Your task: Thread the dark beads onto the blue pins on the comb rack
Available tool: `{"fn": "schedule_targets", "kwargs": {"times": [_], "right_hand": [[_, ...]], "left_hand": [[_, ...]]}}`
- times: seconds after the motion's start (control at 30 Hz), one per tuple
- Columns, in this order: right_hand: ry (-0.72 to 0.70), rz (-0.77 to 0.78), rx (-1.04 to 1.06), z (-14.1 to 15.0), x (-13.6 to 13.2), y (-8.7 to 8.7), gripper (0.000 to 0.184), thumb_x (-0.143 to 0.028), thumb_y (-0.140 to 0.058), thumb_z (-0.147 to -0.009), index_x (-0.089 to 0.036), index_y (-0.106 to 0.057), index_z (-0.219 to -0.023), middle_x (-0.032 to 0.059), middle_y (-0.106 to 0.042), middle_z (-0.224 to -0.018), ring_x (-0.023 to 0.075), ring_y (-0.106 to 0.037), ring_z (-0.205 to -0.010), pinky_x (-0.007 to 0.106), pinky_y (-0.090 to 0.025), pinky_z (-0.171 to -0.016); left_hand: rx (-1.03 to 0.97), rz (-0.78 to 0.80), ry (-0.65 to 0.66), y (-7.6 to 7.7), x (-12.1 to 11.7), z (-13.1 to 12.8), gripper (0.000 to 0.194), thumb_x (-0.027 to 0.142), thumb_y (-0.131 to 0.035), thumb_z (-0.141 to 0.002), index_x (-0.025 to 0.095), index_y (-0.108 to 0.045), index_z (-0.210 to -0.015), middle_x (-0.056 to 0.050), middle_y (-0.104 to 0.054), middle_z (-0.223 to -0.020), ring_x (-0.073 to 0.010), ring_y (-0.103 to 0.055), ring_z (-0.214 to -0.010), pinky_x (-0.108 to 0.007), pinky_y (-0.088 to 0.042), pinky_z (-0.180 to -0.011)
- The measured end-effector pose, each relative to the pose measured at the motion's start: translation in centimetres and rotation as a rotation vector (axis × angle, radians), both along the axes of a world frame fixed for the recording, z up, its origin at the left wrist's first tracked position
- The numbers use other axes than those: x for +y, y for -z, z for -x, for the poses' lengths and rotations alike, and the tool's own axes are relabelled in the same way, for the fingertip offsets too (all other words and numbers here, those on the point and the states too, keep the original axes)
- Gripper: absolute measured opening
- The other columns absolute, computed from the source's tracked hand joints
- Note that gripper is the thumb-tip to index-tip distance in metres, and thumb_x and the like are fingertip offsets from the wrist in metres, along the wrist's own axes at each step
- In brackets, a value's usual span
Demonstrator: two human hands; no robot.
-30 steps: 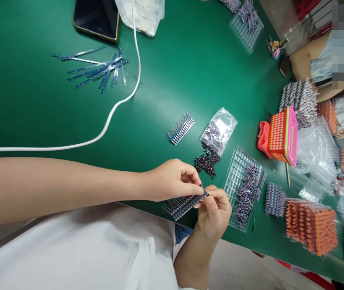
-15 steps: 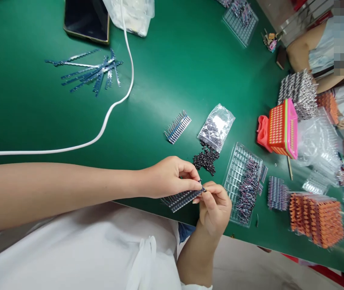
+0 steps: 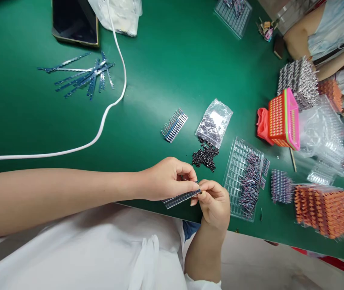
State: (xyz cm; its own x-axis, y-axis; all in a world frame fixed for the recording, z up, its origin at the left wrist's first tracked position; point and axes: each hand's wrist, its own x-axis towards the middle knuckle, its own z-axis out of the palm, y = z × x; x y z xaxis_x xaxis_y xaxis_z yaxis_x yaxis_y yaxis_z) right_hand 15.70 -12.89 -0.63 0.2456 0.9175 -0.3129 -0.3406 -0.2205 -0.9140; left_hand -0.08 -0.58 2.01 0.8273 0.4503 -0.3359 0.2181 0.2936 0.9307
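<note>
Two hands (image 3: 215,205) in tight pinches on one dark strip (image 3: 180,199)

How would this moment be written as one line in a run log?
left hand: holds dark strip | right hand: pinches strip's end | nearby: loose black pieces, plastic bag, clear tray

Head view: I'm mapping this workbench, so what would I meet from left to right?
Leaving out overlapping things: thin shiny blue strips, handheld dark ribbed strip, clear rectangular plastic tray, squarish bluish-purple stack, blocky stack of orange pieces.
</note>
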Motion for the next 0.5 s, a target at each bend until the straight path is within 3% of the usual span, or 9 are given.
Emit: {"fn": "schedule_targets", "kwargs": {"times": [0.5], "right_hand": [[-0.002, -0.023, -0.006, -0.06, -0.10, 0.38, 0.008, -0.024, -0.079, -0.076, -0.020, -0.073, -0.079, -0.0019, -0.067, -0.070, 0.0109, -0.065, -0.051, 0.022, -0.054, -0.048]], "left_hand": [[0.011, 0.036, -0.013, 0.21, -0.27, -0.09, 0.019, 0.031, -0.064, -0.078, 0.013, -0.065, -0.071, 0.000, -0.062, -0.062, -0.0097, -0.049, -0.055, -0.019, -0.038, -0.049]]}}
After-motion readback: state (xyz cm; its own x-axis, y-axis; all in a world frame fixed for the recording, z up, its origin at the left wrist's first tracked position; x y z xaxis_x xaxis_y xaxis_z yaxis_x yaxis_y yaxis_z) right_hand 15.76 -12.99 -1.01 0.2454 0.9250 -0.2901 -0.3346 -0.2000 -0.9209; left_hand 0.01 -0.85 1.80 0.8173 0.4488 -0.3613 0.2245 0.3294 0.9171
